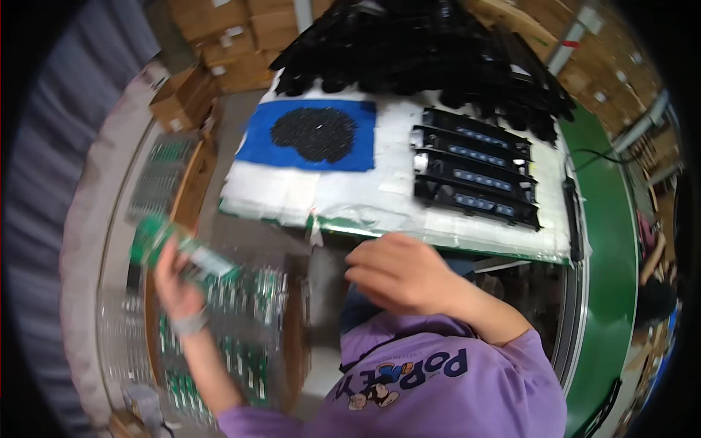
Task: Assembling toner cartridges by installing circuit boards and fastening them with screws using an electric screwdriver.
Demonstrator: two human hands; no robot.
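Note:
My left hand (pixel 175 286) is closed around green circuit boards (pixel 208 261), above an open carton on the left. Motion blurs the boards, so I cannot count them. Below them, more green circuit boards (pixel 244 361) stand in rows in clear plastic trays inside the carton. My right hand (pixel 398 274) hovers by the table's front edge with curled fingers; the palm is hidden, and I cannot see whether it holds anything. Several black plastic housings (pixel 478 175) with rows of pale square parts lie beyond it on the white-covered table (pixel 328 196).
A blue cloth (pixel 255 142) on the table carries a heap of small black parts (pixel 314 133). Long black plastic parts (pixel 394 47) are piled at the back. Another carton (pixel 193 186) with trayed boards stands at left. A green surface (pixel 612 241) runs along the right.

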